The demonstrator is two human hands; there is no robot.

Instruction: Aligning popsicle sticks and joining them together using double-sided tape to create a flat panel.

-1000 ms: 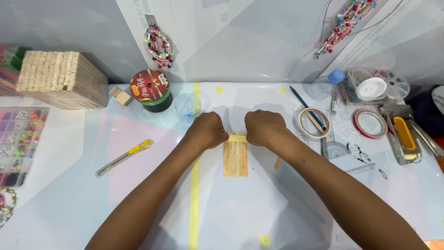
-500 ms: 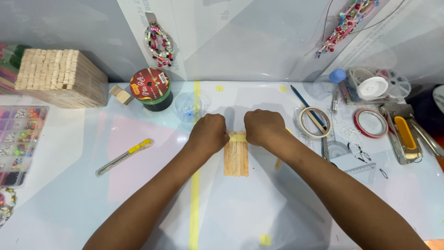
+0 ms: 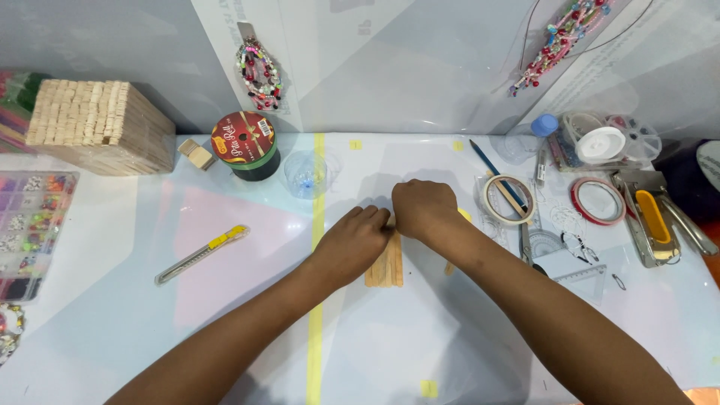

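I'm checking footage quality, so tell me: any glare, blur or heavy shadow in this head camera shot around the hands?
Head view: evenly lit and sharp; the left hand and right hand cast only soft shadows over the wooden sticks. The glossy table shows pale reflections, no harsh glare. Slight wide-angle bending at the edges, near the stapler.

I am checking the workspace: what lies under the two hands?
Under the left hand and right hand lies a row of flat wooden sticks. Only their lower ends show; the upper ends are covered.
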